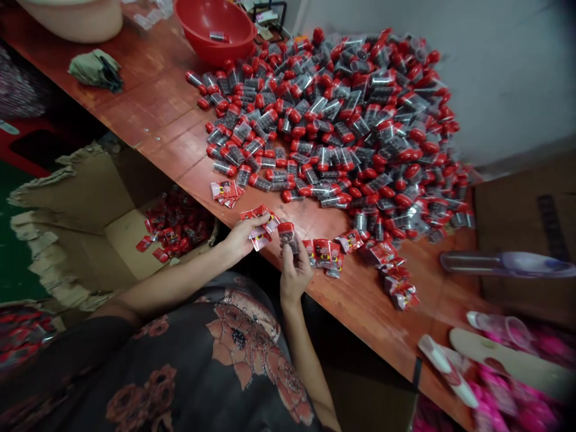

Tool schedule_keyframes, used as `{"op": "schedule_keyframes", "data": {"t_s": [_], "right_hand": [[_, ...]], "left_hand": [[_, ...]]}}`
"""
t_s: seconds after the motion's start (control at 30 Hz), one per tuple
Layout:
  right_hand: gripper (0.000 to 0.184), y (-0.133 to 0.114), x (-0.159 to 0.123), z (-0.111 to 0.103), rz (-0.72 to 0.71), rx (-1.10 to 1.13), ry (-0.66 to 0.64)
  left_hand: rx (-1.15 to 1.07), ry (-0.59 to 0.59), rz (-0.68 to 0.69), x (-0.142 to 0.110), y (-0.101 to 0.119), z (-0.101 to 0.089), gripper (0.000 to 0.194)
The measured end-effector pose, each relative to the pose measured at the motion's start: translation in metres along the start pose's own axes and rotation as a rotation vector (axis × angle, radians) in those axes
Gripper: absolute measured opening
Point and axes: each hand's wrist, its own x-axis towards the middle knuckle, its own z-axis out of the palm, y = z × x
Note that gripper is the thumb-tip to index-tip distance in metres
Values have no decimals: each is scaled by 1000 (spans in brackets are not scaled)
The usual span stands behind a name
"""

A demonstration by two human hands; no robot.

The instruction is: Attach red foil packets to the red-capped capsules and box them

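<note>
My left hand (240, 240) is closed on a few small printed red wrappers (260, 239) by the table's front edge. Just to the right, my right hand (296, 276) grips a small clear bottle (287, 234) of dark pellets, its red end pointing up. The bottle is apart from or barely touching the wrappers; I cannot tell which. A few more wrappers (225, 191) lie on the table beyond my left hand. Right of my right hand are red printed packs (324, 253), with another cluster (396, 279) farther right.
A big heap of red-capped bottles (333, 126) covers the back of the orange table (180, 141). Behind are a red bowl (193, 36) and a pale tub (76, 21). A crumpled cloth (95, 69) lies left. Below stands a torn cardboard box (126, 240) holding red packs. Pink items (504, 384) sit right.
</note>
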Motion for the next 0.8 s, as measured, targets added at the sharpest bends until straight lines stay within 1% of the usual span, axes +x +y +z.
{"op": "schedule_keyframes", "data": {"t_s": [0.17, 0.3, 0.47, 0.63, 0.73, 0.8], "right_hand": [[46, -5, 0, 2, 27, 6, -19], [46, -8, -2, 2, 45, 12, 15], [44, -4, -4, 1, -19, -1, -10], [44, 0, -4, 1, -111, -49, 13], [45, -1, -3, 3, -112, -54, -23], [45, -4, -2, 4, -88, -27, -62]], "left_hand": [[16, 27, 41, 0, -1, 0, 6], [3, 35, 82, 0, 0, -1, 12], [-14, 15, 106, 0, -1, -3, 18], [-6, 15, 96, 1, -2, -4, 20], [-11, 30, 66, -1, -3, -2, 16], [-14, 31, 68, -3, -3, 0, 14]]}}
